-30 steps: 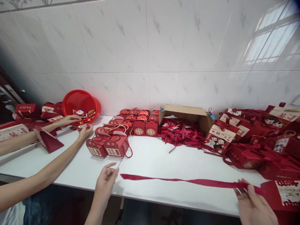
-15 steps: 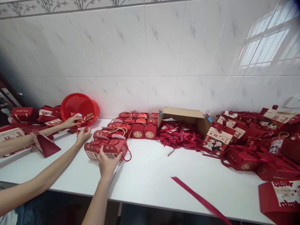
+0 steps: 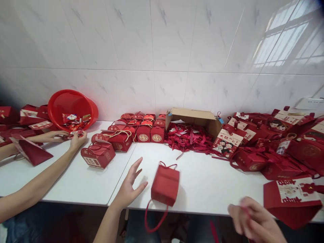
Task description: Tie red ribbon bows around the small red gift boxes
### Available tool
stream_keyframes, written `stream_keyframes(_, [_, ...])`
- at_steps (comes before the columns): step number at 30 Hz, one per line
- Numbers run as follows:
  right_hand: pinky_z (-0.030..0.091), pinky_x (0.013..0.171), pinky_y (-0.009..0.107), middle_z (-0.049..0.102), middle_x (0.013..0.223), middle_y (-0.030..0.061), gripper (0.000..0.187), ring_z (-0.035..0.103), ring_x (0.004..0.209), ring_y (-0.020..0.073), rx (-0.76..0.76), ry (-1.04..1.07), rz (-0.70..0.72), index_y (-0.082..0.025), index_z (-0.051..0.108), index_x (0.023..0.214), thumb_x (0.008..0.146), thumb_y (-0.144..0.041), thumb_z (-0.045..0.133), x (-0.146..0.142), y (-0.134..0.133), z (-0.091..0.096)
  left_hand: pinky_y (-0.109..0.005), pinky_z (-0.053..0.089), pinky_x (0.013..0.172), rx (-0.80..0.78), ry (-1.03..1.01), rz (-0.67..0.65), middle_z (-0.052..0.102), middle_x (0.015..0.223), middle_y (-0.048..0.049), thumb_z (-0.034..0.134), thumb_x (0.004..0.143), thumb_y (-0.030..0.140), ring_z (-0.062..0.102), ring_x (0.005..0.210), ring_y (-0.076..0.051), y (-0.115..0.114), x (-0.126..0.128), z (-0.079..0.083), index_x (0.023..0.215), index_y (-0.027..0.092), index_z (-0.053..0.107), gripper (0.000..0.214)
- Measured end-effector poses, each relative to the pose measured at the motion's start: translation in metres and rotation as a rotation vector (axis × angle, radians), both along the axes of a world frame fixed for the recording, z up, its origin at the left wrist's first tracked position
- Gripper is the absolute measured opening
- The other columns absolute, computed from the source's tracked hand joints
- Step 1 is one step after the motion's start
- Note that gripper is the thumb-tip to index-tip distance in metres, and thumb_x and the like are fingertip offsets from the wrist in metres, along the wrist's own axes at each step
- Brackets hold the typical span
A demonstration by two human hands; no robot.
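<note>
My left hand (image 3: 131, 185) is open, its fingers spread beside a small red gift box (image 3: 165, 185) and apart from it. The box lies tipped near the table's front edge, with one cord handle looping down past the edge and another at its far end. At the lower right, my right hand (image 3: 255, 219) is blurred, its fingers curled around a red ribbon (image 3: 214, 231) whose tail hangs below the table edge. Another red gift box (image 3: 98, 155) stands to the left of my left hand.
Rows of red boxes (image 3: 144, 133) stand along the wall. A cardboard box (image 3: 194, 113) spills red ribbons (image 3: 189, 138). Packed boxes (image 3: 255, 158) crowd the right. A co-worker's hands (image 3: 77, 140) hold wrapped sweets by a red basin (image 3: 72, 101) at left.
A red box has moved from the left group to in front of me, and my left hand has let it go. My right hand has entered; the ribbon is off the table.
</note>
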State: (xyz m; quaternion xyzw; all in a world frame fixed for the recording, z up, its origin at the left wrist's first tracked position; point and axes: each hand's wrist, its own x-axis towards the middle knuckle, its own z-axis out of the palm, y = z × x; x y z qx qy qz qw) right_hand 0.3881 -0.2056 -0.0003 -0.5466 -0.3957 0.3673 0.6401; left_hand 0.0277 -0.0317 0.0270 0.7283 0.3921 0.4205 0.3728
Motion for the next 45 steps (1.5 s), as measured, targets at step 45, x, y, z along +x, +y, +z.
stream_keyframes(45, [0.042,0.059,0.023,0.065,0.058,0.0017,0.036,0.061,0.058,0.0142,-0.234,0.137,0.455,-0.016,0.055,0.073,0.078,-0.050,0.063,-0.103,0.071,0.032,-0.050,0.029,0.092,0.679,0.319,0.172,0.057,0.125,-0.0050,0.063,0.079,0.020,0.039,0.120,-0.032,-0.036,0.091,0.027,0.068,0.027,0.070,0.015])
